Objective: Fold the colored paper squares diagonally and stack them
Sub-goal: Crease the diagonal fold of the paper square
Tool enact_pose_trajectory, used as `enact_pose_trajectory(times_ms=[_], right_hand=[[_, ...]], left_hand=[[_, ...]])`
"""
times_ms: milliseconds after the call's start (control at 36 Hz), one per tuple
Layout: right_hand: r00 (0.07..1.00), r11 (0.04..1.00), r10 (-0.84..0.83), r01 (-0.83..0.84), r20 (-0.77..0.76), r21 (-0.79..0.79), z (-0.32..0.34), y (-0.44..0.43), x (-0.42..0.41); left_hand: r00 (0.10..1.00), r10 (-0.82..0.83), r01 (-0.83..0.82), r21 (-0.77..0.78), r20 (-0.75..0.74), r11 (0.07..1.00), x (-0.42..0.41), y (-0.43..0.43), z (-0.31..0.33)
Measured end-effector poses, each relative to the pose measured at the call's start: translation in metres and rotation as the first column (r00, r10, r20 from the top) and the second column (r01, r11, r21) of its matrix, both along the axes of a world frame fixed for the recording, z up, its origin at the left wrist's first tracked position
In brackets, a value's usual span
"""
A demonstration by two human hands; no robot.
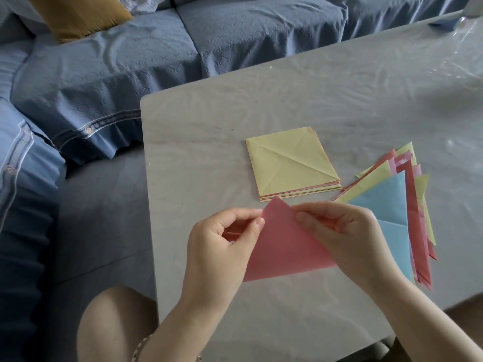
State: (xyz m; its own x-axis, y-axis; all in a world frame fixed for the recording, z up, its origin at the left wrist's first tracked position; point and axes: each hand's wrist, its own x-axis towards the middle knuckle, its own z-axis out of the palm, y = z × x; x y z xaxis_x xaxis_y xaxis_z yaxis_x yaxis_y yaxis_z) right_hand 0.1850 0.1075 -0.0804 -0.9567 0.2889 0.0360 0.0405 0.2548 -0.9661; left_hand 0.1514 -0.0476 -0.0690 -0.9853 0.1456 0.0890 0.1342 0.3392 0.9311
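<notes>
A pink paper (285, 246), folded into a triangle, is held above the table with its point up. My left hand (222, 246) pinches its left edge and my right hand (345, 236) pinches its right edge near the top. Behind it lies a stack of unfolded squares (290, 163) with a creased yellow sheet on top. To the right lies a fanned pile of folded triangles (397, 210) in blue, pink and yellow, partly hidden by my right hand.
The pale table (339, 100) has a shiny plastic cover; its left edge runs close to my left hand. A blue sofa (130, 61) with a mustard cushion (78, 14) stands beyond and to the left. My knee (112, 325) shows at the bottom left.
</notes>
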Motion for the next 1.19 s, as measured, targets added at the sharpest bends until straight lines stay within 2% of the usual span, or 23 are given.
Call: enact_pose_trajectory(times_ms=[111,194,306,389,444,500,556,639,722,806,889,1028,1194], right_hand=[[0.997,0.995,0.063,-0.066,0.042,0.073,0.000,0.005,-0.001],[0.976,0.960,0.189,-0.206,0.104,0.192,0.001,0.010,-0.003],[0.929,0.847,0.335,-0.371,0.160,0.381,0.005,0.018,-0.010],[0.885,0.704,0.432,-0.452,0.175,0.548,0.009,0.021,-0.023],[0.885,0.619,0.464,-0.362,0.047,0.697,0.006,0.019,-0.032],[0.892,0.592,0.433,-0.172,-0.131,0.788,-0.002,0.015,-0.040],[0.895,0.601,0.390,-0.069,-0.217,0.797,-0.011,0.007,-0.043],[0.884,0.620,0.445,-0.193,-0.139,0.761,-0.032,-0.008,-0.040],[0.857,0.527,0.512,-0.364,0.055,0.768,-0.068,-0.019,-0.032],[0.868,0.416,0.461,-0.397,0.187,0.818,-0.094,-0.017,-0.021],[0.882,0.404,0.393,-0.419,0.260,0.813,-0.103,-0.005,-0.011],[0.897,0.357,0.321,-0.412,0.304,0.838,-0.109,0.019,0.006],[0.927,0.325,0.270,-0.342,0.260,0.882,-0.108,0.024,0.007]], left_hand=[[0.998,-0.044,0.046,-0.041,0.047,0.998,-0.004,-0.001,-0.001],[0.991,-0.104,0.111,-0.091,0.085,0.990,-0.010,-0.003,0.000],[0.960,-0.211,0.242,-0.162,0.185,0.957,-0.014,-0.005,0.004],[0.943,-0.243,0.281,-0.154,0.228,0.947,-0.014,-0.006,0.003],[0.960,-0.182,0.206,-0.098,0.214,0.974,-0.014,-0.005,-0.001],[0.968,-0.052,0.048,0.022,0.244,0.999,-0.019,-0.004,-0.011],[0.938,0.084,-0.131,0.120,0.337,0.984,-0.025,-0.004,-0.027],[0.884,0.200,-0.270,0.112,0.422,0.956,-0.034,-0.005,-0.056],[0.887,0.217,-0.243,0.012,0.407,0.970,-0.037,-0.009,-0.080],[0.918,0.241,-0.201,-0.151,0.316,0.968,-0.037,-0.011,-0.089],[0.931,0.239,-0.182,-0.215,0.276,0.959,-0.036,-0.012,-0.091],[0.944,0.220,-0.154,-0.262,0.244,0.953,-0.036,-0.013,-0.092],[0.944,0.217,-0.156,-0.241,0.251,0.958,-0.037,-0.016,-0.095]])
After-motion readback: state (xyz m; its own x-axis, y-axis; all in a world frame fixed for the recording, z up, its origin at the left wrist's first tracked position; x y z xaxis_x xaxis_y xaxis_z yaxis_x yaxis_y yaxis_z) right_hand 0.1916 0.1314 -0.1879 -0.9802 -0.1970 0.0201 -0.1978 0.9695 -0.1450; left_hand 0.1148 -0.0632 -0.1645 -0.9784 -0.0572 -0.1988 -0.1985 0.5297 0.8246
